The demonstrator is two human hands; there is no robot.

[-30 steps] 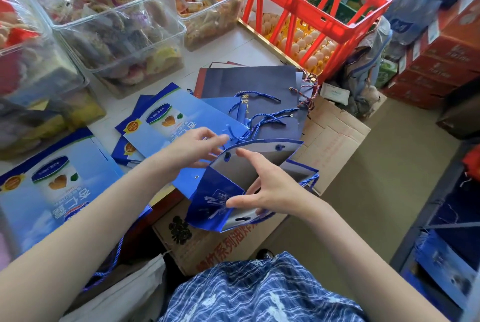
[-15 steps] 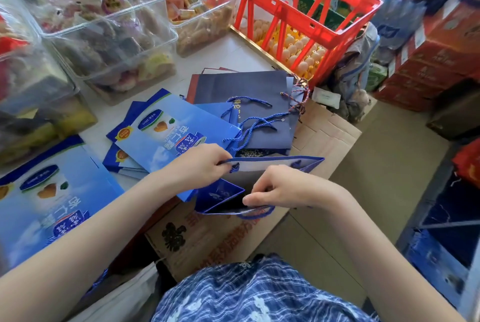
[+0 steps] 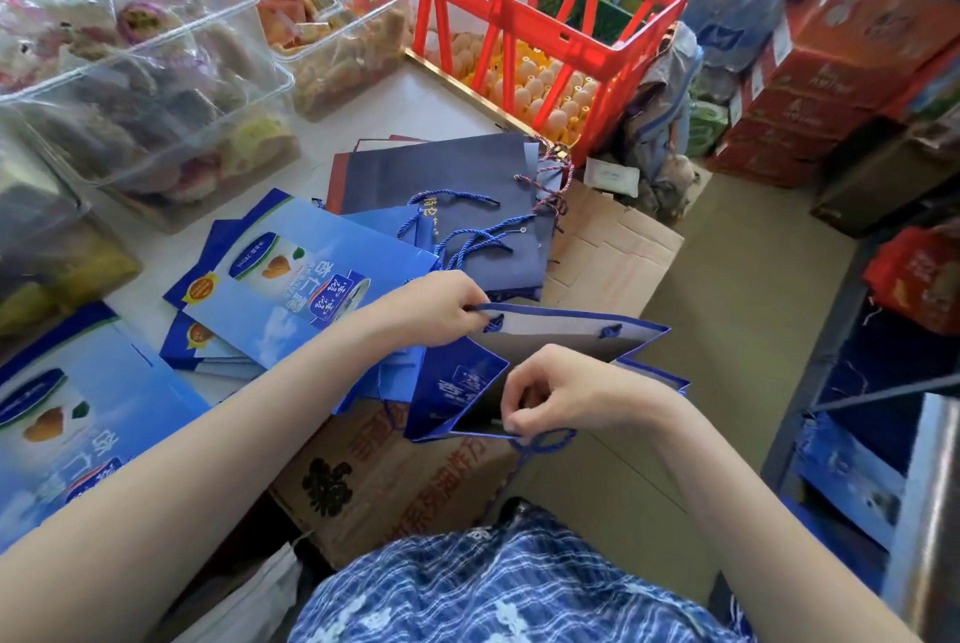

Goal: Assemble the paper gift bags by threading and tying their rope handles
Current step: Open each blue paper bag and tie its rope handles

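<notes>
Blue gift bag (image 3: pixel 457 390) held open over the cardboard box (image 3: pixel 613 247) beside the worktop (image 3: pixel 415 107) | your left hand (image 3: pixel 431 307) pinches its far rim | your right hand (image 3: pixel 576 395) is closed on the rope handle (image 3: pixel 545 442) at the near rim.

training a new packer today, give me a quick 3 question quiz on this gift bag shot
1. True or false: both knots of the far-side handle already show on the inside of the open blue bag.
2. Which hand pinches the loose blue rope at the bag's near edge?
A. left hand
B. right hand
C. neither
3. Fill in: the red crate behind the bags holds trays of ____.

Key
1. True: two knots sit on the far panel.
2. B: the right hand pinches it; the left hand holds the bag's far rim.
3. Eggs.
</notes>
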